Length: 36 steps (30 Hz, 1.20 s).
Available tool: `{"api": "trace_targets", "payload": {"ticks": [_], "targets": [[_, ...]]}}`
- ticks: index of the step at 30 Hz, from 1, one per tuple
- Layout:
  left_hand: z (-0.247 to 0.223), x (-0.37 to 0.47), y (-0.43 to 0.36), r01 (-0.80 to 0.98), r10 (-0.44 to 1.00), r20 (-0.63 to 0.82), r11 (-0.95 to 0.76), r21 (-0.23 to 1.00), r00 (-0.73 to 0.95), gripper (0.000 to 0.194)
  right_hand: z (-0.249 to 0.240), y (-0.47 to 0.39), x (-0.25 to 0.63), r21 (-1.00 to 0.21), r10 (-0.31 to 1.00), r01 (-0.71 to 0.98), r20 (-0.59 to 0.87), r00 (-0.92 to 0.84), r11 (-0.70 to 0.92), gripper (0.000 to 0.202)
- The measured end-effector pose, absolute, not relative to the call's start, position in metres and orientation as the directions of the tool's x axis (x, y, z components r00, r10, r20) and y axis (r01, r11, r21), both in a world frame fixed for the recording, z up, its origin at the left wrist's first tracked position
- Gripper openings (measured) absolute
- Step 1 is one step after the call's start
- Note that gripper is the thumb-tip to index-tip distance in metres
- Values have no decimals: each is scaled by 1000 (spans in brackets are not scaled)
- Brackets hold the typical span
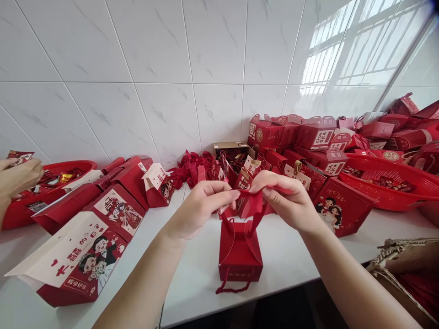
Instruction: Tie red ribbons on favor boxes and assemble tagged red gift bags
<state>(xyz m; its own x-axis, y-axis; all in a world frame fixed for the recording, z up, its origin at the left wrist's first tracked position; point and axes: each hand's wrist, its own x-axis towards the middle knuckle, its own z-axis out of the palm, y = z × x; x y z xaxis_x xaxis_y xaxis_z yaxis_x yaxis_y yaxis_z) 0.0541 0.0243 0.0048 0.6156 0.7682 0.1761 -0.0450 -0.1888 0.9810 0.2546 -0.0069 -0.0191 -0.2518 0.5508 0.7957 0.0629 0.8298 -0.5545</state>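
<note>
A small red gift box (240, 251) stands near the front edge of the white table, with a red cord handle (233, 289) hanging at its front. A red ribbon (255, 208) rises from the box top. My left hand (209, 201) pinches one part of the ribbon between thumb and fingers. Opposite it, my right hand (284, 196) is closed on another part, so the ribbon stretches between both hands above the box. Behind my hands lies a heap of loose red ribbons (197, 169).
Rows of red printed boxes (85, 256) line the left, and more boxes (317, 132) are stacked against the tiled wall. Red plastic baskets hold sweets at left (78, 164) and right (404, 187). Another person's hand (24, 176) is at far left. A cardboard carton (411, 265) sits lower right.
</note>
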Motion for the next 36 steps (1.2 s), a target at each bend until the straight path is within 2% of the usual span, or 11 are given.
{"api": "trace_targets", "payload": {"ticks": [5,9,11,13,15,17,20,23,28,32,36], "targets": [[1,44,26,-116,708,112,-42,992,698,39,-20,-9,262,-42,265,456,859,-437,889,22],[3,45,12,84,683,98,-229,970,724,34,-23,-9,255,72,191,549,893,-407,833,23],[0,41,2,252,751,220,-459,852,623,29,-27,-15,253,-31,245,587,926,-287,809,26],[-13,28,-6,489,761,466,-647,584,451,30,-38,-28,257,-254,378,632,924,-67,732,28],[-37,1,-11,692,678,651,-650,315,341,33,-59,-49,272,-528,542,619,819,189,582,24],[-73,-37,-12,780,689,652,-580,236,315,31,-93,-71,294,-745,658,529,640,396,407,15],[-129,-92,-13,872,800,572,-398,284,178,30,-152,-97,333,-898,704,377,419,573,228,25],[-160,-111,-20,891,914,384,-277,360,129,28,-189,-104,357,-922,794,387,234,561,-1,31],[-133,-54,-26,884,922,333,-314,346,198,23,-171,-83,338,-905,759,423,313,571,55,46],[-106,-1,-14,712,894,309,-445,543,323,16,-141,-63,296,-861,889,471,357,287,194,35],[-105,26,-6,657,842,281,-536,531,460,12,-132,-51,262,-857,968,464,249,-9,224,35]]}}
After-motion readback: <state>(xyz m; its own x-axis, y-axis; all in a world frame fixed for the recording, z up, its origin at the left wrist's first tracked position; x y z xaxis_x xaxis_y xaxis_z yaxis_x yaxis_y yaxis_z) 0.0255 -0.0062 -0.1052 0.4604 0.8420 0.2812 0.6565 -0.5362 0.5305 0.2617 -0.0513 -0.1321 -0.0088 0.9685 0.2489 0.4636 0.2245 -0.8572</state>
